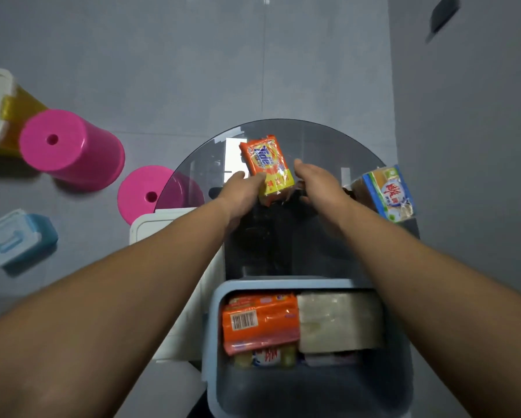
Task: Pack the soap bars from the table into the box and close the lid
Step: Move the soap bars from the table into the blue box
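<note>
Nearest, at 6 o'clock, a pale blue plastic box (212, 333) with rounded corners stands open on the round dark glass table (358, 152). Inside, against its far wall, an orange-wrapped soap bar (260, 322) with a barcode lies on the left, over a yellow and white packet (265, 357) that shows only at its near edge. Beside it on the right sits a plain whitish block of soap (339, 319), matte and rectangular. The near half of the box floor is bare.

A white lid (150, 229) lies flat at 9 o'clock of the box, just off the table's left edge.

Farther out, toward 12 o'clock, the left hand (244, 193) grips the lower end of a glossy orange and yellow Tide soap bar (268, 165), lifted and tilted above the glass. The right hand (315, 182) is just beside the bar, fingers loosely open; whether it touches the wrapper cannot be told.

At 2 o'clock a blue, white and tan soap pack (384, 191) rests at the table's right edge.

On the grey floor at 10 o'clock stand two pink plastic stools (72, 147).
</note>
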`<state>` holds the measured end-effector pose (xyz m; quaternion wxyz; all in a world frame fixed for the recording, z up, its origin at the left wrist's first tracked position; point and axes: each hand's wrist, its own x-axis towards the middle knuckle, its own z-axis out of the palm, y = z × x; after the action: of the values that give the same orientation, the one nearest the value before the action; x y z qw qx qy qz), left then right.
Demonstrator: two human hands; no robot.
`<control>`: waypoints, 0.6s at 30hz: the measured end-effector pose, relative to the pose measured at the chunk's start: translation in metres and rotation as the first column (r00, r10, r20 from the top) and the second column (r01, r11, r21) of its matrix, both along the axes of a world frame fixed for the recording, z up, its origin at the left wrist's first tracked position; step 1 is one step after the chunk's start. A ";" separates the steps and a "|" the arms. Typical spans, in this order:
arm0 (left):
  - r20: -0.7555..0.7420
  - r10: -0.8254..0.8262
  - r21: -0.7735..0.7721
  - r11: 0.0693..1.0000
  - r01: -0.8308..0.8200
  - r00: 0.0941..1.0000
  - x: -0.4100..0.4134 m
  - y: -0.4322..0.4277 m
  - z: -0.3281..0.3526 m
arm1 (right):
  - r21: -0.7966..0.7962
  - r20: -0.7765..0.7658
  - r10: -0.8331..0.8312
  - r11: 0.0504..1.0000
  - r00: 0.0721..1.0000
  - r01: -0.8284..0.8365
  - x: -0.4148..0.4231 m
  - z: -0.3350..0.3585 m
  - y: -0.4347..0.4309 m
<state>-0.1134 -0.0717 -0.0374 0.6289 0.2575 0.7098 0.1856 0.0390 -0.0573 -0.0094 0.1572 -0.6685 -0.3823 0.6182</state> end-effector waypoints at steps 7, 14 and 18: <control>0.167 0.153 0.036 0.986 -0.161 0.974 0.010 0.012 -0.016 | -0.006 -0.043 -0.014 1.000 0.999 0.013 -0.019 -0.036 0.013; 0.249 0.234 0.021 0.969 -0.247 0.940 0.014 -0.008 0.014 | 0.074 -0.019 -0.046 0.996 0.999 0.047 -0.007 -0.022 0.006; 0.355 0.280 0.033 0.950 -0.311 0.892 0.019 -0.036 0.051 | 0.182 -0.029 -0.039 0.982 0.999 0.043 0.012 0.006 -0.012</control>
<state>-0.0947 -0.1082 0.0135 0.6962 0.1376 0.6099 0.3527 0.0515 -0.0696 -0.0029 0.2355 -0.6511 -0.4216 0.5856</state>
